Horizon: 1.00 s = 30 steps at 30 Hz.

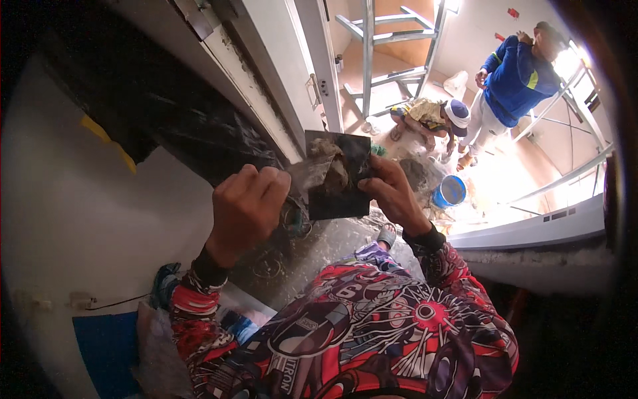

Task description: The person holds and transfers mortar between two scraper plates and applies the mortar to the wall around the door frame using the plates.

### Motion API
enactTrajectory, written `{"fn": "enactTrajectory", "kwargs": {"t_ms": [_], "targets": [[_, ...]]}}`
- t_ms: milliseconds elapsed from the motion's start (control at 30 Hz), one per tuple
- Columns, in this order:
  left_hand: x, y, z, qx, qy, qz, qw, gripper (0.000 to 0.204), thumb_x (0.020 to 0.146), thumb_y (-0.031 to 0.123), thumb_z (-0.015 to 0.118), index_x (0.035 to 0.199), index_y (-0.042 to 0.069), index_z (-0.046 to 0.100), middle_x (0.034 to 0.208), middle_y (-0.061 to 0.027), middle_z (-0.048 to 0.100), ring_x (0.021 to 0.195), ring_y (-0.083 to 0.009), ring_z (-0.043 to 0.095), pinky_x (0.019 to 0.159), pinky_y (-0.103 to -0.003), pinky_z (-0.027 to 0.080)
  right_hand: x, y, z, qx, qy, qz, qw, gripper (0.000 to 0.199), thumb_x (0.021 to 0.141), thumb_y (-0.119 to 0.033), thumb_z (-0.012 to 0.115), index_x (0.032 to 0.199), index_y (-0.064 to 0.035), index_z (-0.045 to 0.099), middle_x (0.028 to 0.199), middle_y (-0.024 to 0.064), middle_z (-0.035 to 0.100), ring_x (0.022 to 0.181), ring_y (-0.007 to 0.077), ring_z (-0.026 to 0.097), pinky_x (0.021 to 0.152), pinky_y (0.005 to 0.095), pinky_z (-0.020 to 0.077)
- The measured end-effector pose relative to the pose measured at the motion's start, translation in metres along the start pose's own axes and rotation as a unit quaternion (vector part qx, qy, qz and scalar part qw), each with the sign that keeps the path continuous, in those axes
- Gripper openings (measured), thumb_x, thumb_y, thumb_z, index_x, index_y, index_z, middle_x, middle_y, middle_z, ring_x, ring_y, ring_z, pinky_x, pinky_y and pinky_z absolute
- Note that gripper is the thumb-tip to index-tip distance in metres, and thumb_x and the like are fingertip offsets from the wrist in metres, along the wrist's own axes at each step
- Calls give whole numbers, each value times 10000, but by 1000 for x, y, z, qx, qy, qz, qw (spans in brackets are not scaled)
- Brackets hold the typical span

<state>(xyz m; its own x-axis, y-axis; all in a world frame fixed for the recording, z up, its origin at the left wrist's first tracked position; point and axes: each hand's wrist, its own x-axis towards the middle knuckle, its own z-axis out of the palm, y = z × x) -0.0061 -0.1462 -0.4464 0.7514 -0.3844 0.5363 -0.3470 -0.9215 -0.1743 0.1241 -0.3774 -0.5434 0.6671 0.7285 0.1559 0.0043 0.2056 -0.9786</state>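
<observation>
While it is held up between both hands at chest height, the dark board (337,176) stands nearly upright, its long axis running top to bottom, its face loaded with a lump of grey paste (330,169). Right hand (393,193): closed on the board's right edge, thumb at the front, fingers behind and hidden. Left hand (247,203): fisted round a handle that cannot be seen; a pale blade (302,176) juts from it rightward and touches the paste, so this hand is the working one, just beside the board's left edge. Blade outline: blurred, merging with the paste. Beyond the hands: a dark wrapped door frame (166,113) up and left; a ladder (385,53), a blue bucket (450,191) and two other people, one crouching (432,120), one standing (515,80), well apart to the upper right. Lower board corner: plain, bare.
</observation>
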Motion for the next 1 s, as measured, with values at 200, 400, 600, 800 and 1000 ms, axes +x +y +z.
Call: {"fn": "enactTrajectory", "kwargs": {"t_ms": [200,400,600,800,1000], "targets": [[5,-5,-21,127,10,98,987,188,804,125,602,971,46,635,891,-55,617,721,-188,568,526,-299,402,3,-8,6,67,-19,-15,997,396,847,-49,547,1237,21,538,1056,40,635,908,101,581,798,268,489],[18,-8,-41,183,61,130,973,205,810,137,615,1007,85,639,934,-37,614,754,-189,554,535,-306,389,13,-26,18,135,4,-6,991,418,864,-48,532,1276,9,503,1039,53,631,860,107,614,725,272,535],[13,-15,-42,185,63,105,975,219,828,123,610,1043,89,634,969,-40,610,766,-193,557,555,-304,409,20,-40,20,135,-2,-40,990,426,874,-45,530,1295,6,492,1045,55,621,870,112,605,731,275,531],[23,-28,-44,217,94,139,962,224,844,111,613,1066,86,628,1009,-38,605,778,-191,561,559,-302,414,29,-43,6,54,-18,-105,993,453,890,-68,579,1325,1,476,1076,43,617,910,103,578,779,272,504],[29,-44,-70,285,172,139,933,255,813,95,645,1067,86,632,1023,-43,602,773,-197,564,578,-303,429,33,-35,13,67,-56,-80,993,432,895,-74,580,1309,13,493,1115,47,621,945,111,570,825,275,489]]}}
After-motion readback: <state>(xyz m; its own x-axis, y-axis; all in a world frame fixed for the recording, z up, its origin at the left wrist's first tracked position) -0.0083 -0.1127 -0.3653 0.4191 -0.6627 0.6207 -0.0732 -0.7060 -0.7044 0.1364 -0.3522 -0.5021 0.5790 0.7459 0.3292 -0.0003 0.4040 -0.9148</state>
